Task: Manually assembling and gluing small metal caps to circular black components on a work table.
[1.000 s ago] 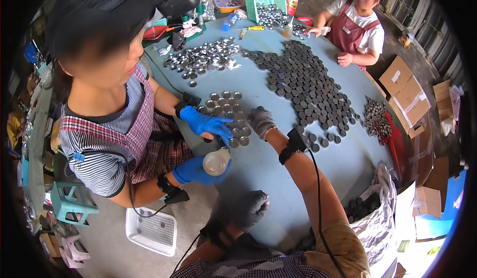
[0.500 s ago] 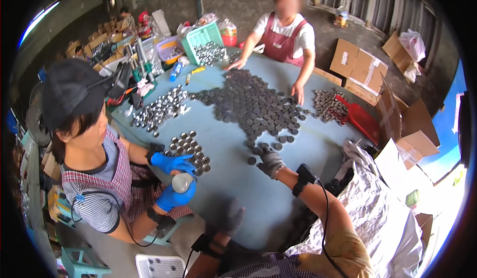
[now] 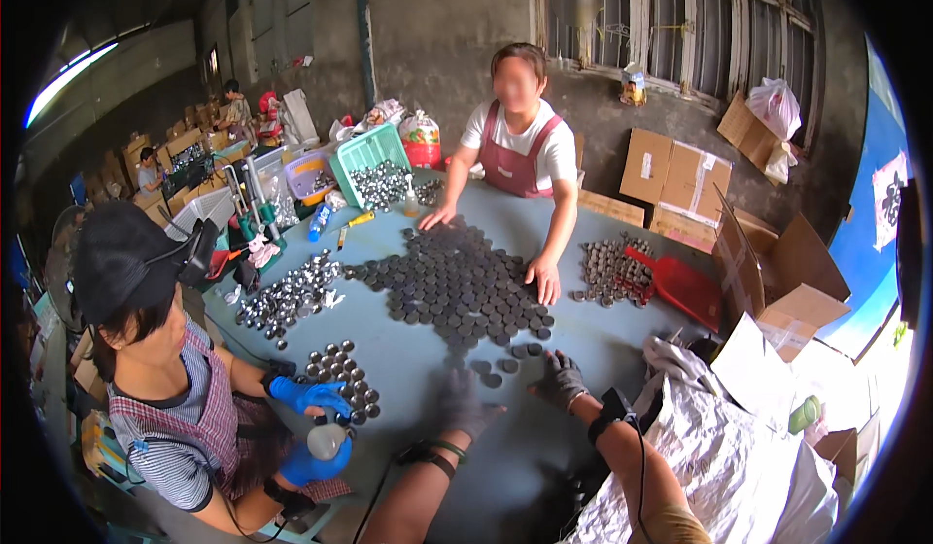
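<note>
The left hand [image 3: 459, 400], in a dark grey knitted glove, is seen blurred and spread open above the pale blue table [image 3: 603, 335], gripping nothing. The right hand [image 3: 561, 379], gloved alike, is laid open on the table with fingers splayed, just beside a few loose dark round metal caps [image 3: 496, 367]. A large spread of the same caps [image 3: 452, 286] is found farther off at the centre. Shiny silver caps [image 3: 292, 296] are heaped to the left.
</note>
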The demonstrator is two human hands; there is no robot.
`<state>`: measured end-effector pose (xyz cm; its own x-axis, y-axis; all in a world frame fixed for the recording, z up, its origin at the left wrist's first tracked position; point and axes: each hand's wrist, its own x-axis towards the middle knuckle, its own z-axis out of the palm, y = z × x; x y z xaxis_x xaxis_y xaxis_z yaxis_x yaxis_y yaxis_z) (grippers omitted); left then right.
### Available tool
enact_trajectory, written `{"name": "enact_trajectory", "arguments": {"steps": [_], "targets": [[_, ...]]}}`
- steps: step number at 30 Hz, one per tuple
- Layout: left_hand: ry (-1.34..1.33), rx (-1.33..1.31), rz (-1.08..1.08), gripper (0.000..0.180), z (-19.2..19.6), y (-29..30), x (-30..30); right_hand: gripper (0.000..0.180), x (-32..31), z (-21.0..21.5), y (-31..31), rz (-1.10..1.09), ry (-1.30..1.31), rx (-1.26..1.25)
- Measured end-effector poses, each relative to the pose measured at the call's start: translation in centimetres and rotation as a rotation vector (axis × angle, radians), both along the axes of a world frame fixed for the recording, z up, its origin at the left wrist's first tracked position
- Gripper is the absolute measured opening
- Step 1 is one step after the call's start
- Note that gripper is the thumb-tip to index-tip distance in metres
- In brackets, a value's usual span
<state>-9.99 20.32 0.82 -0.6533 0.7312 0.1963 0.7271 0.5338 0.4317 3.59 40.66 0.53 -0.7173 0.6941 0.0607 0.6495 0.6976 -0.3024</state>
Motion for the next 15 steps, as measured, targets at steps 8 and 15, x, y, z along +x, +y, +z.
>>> {"name": "enact_trajectory", "arguments": {"steps": [8, 15], "targets": [[-0.123, -0.200, 0.110, 0.107, 4.1, 5.6, -2.0, 0.103, -4.2, -0.9, 1.7, 0.064, 0.103, 0.114], [-0.007, -0.140, 0.115, 0.119, 0.1, 9.7, -6.8, 0.103, -8.2, 0.0, 3.6, 0.031, 0.105, 0.089]]}}
